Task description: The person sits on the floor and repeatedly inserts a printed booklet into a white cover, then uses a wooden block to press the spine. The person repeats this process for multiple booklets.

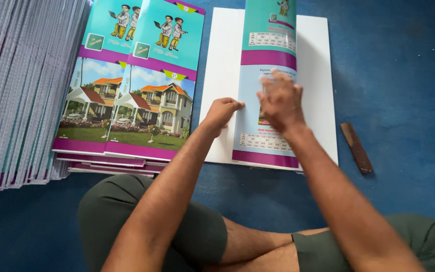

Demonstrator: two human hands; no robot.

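A glossy printed cover sheet [269, 55], teal on top with a purple band and pale blue below, lies on a white board [222, 75] on the blue floor. My left hand [222, 112] is curled into a loose fist and presses on the sheet's left edge. My right hand [279, 100] lies flat on the middle of the sheet, fingers spread and blurred with motion. Neither hand grips anything.
A stack of printed covers [127, 100] showing houses and cartoon children sits to the left. Further left stands a tall pile of grey page blocks [21, 85]. A brown wooden stick [357, 148] lies on the blue floor [404, 75] at right. My crossed legs fill the bottom.
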